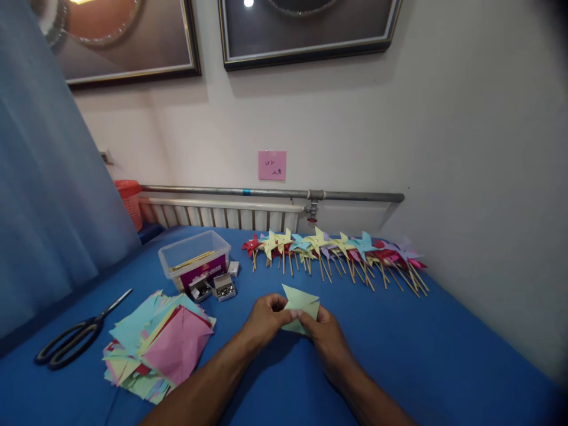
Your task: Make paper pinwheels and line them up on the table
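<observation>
Both my hands meet over the blue table (pixel 444 355), pinching a pale green folded paper (pixel 302 303). My left hand (pixel 265 320) grips its left side with curled fingers. My right hand (pixel 326 334) holds its right and lower edge, fingertips pressed onto the sheet. The paper has pointed folded corners and stands slightly off the tabletop.
A row of finished paper pinwheels on sticks (pixel 337 251) lies along the wall. A clear plastic box (pixel 195 259) holds sticks, with two small tins of pins (pixel 213 289) in front. A stack of coloured paper squares (pixel 157 343) and black scissors (pixel 75 337) lie at left.
</observation>
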Demonstrator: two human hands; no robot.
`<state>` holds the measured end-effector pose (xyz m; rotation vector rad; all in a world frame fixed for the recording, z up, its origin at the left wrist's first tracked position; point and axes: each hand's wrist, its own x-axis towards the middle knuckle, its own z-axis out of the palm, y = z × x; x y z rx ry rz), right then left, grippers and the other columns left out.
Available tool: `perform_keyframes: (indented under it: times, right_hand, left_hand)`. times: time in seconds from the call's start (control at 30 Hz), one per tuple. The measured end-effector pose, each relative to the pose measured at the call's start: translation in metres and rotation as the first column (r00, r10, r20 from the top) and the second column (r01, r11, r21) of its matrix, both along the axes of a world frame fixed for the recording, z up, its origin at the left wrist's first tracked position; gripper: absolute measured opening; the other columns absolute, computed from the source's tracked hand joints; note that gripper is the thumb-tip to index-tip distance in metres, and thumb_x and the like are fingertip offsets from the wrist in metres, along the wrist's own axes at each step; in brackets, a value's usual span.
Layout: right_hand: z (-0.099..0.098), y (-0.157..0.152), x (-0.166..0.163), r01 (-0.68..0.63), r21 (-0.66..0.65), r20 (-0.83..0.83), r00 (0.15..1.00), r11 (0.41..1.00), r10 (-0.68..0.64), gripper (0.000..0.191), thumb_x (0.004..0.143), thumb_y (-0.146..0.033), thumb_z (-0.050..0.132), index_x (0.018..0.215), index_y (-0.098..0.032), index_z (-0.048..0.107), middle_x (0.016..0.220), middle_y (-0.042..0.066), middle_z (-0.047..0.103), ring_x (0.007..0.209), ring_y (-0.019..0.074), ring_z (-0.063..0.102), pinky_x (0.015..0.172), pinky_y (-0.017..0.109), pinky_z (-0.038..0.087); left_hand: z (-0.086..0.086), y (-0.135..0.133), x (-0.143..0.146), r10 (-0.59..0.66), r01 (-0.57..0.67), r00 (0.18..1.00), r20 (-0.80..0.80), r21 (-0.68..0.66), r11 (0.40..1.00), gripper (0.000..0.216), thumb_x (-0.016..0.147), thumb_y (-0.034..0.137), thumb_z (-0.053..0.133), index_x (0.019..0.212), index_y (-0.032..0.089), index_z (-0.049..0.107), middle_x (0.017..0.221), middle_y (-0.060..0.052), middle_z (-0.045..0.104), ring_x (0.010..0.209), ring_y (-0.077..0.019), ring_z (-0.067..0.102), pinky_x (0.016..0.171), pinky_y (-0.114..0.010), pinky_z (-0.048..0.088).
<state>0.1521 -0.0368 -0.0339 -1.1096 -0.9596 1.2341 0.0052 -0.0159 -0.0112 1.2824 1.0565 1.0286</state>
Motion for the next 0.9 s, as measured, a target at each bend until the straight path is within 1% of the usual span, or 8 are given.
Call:
perform_keyframes:
  times: [0.13, 0.33, 0.53, 0.63, 0.7, 0.77, 0.83, 0.9]
  right_hand:
    - [-0.002, 0.000, -0.001, -0.038, 0.011, 0.021, 0.999, 0.999, 0.038, 0.042, 0.064, -0.044, 0.083, 0.096, -0.017, 0.076, 0.086, 0.006, 0.079, 0.069, 0.0232, 0.068, 0.063, 0.031, 0.051]
    - [-0.004, -0.001, 0.000, -0.050, 0.007, 0.030, 0.998, 0.999, 0.049, 0.045, 0.067, -0.047, 0.081, 0.100, -0.017, 0.075, 0.086, 0.006, 0.079, 0.071, 0.0233, 0.068, 0.065, 0.031, 0.052]
    - [-0.006, 0.000, 0.001, -0.049, 0.013, 0.063, 0.997, 0.999, 0.048, 0.047, 0.067, -0.049, 0.081, 0.100, -0.017, 0.074, 0.086, 0.006, 0.078, 0.071, 0.0238, 0.068, 0.066, 0.033, 0.052]
    - [-0.001, -0.001, 0.000, -0.049, 0.037, 0.021, 0.999, 0.998, 0.048, 0.045, 0.068, -0.051, 0.080, 0.097, -0.018, 0.071, 0.082, 0.004, 0.077, 0.069, 0.0233, 0.068, 0.064, 0.033, 0.052]
    - [0.004, -0.001, -0.001, -0.020, 0.052, -0.012, 1.000, 0.998, 0.021, 0.042, 0.069, -0.053, 0.079, 0.093, -0.019, 0.069, 0.077, 0.003, 0.075, 0.065, 0.0218, 0.066, 0.060, 0.031, 0.051]
    - [0.008, 0.000, -0.001, 0.024, 0.073, -0.006, 1.000, 0.997, -0.024, 0.040, 0.069, -0.053, 0.078, 0.087, -0.020, 0.065, 0.074, 0.001, 0.072, 0.061, 0.0196, 0.063, 0.057, 0.030, 0.050]
    - [0.010, 0.000, 0.000, 0.070, 0.106, 0.073, 0.994, 0.992, -0.078, 0.037, 0.069, -0.051, 0.077, 0.084, -0.021, 0.062, 0.070, -0.001, 0.068, 0.058, 0.0178, 0.059, 0.054, 0.028, 0.048]
    - [0.011, 0.000, 0.002, 0.123, 0.151, 0.215, 0.964, 0.981, -0.154, 0.033, 0.071, -0.049, 0.075, 0.083, -0.022, 0.060, 0.067, -0.003, 0.064, 0.058, 0.0178, 0.057, 0.053, 0.028, 0.047]
  left_hand:
    - [-0.001, 0.000, 0.003, 0.023, -0.016, 0.997, 0.069, -0.098, 0.995, 0.028, 0.057, 0.033, 0.078, 0.062, 0.017, 0.055, 0.055, 0.004, 0.054, 0.049, -0.0088, 0.042, 0.050, -0.023, 0.030]
    - [0.000, 0.001, 0.004, 0.095, -0.077, 0.989, 0.113, -0.154, 0.985, 0.025, 0.052, 0.030, 0.074, 0.060, 0.019, 0.052, 0.049, 0.005, 0.050, 0.045, -0.0080, 0.039, 0.047, -0.023, 0.028]
    - [-0.004, 0.001, 0.004, 0.110, -0.095, 0.989, 0.100, -0.141, 0.985, 0.026, 0.055, 0.032, 0.074, 0.060, 0.019, 0.052, 0.048, 0.005, 0.050, 0.043, -0.0079, 0.038, 0.045, -0.023, 0.027]
    - [-0.004, 0.001, 0.005, 0.109, -0.098, 0.990, 0.091, -0.121, 0.988, 0.026, 0.056, 0.032, 0.073, 0.059, 0.019, 0.051, 0.048, 0.006, 0.048, 0.043, -0.0074, 0.036, 0.045, -0.023, 0.026]
    - [-0.003, 0.000, 0.006, 0.101, -0.092, 0.992, 0.080, -0.113, 0.989, 0.024, 0.056, 0.031, 0.071, 0.059, 0.019, 0.051, 0.047, 0.006, 0.047, 0.042, -0.0069, 0.035, 0.044, -0.023, 0.025]
    - [-0.003, 0.000, 0.008, 0.103, -0.095, 0.993, 0.063, -0.114, 0.989, 0.021, 0.056, 0.029, 0.069, 0.058, 0.019, 0.050, 0.047, 0.006, 0.047, 0.042, -0.0067, 0.035, 0.044, -0.022, 0.025]
    - [-0.004, 0.000, 0.010, 0.112, -0.106, 0.992, 0.052, -0.121, 0.987, 0.019, 0.056, 0.027, 0.067, 0.059, 0.019, 0.050, 0.047, 0.006, 0.048, 0.042, -0.0069, 0.036, 0.044, -0.022, 0.026]
    - [-0.005, -0.001, 0.012, 0.115, -0.109, 0.992, 0.045, -0.118, 0.987, 0.018, 0.058, 0.026, 0.067, 0.060, 0.018, 0.051, 0.048, 0.006, 0.048, 0.042, -0.0072, 0.037, 0.044, -0.022, 0.027]
